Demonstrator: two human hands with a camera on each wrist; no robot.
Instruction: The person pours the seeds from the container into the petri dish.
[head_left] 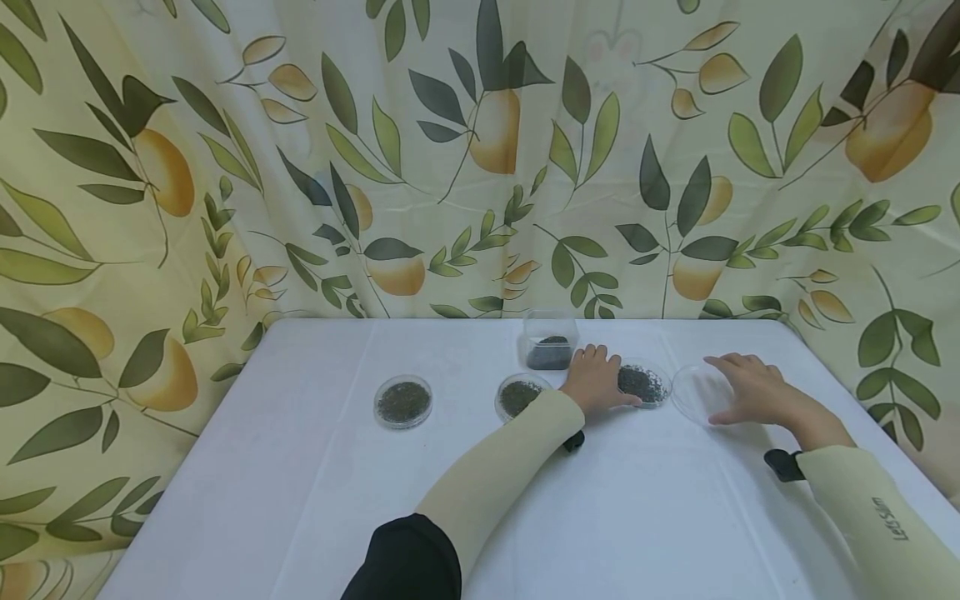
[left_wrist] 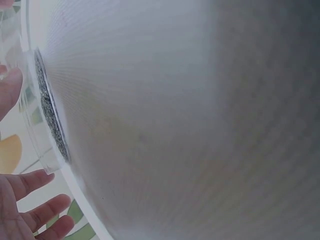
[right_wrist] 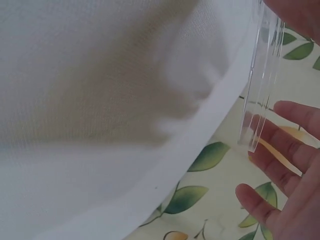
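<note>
In the head view, my left hand (head_left: 596,382) is at the left rim of a clear round dish of dark granules (head_left: 643,383), thumb toward the near side. The left wrist view shows fingers spread, one fingertip right at the wall of the dish (left_wrist: 51,112). My right hand (head_left: 759,390) reaches around the right side of a clear lidless-looking dish (head_left: 693,396) with nothing visible inside. Its thumb and fingers are spread apart about the rim. In the right wrist view, loosely extended fingers (right_wrist: 257,202) overlap that transparent dish (right_wrist: 261,85).
Behind my left hand stands a clear square tub (head_left: 550,350) with dark material. Another granule-filled dish (head_left: 519,396) lies partly behind my left sleeve, and one more dish (head_left: 403,402) lies farther left. A white cloth covers the table (head_left: 322,467); a leaf-patterned curtain (head_left: 450,242) hangs behind.
</note>
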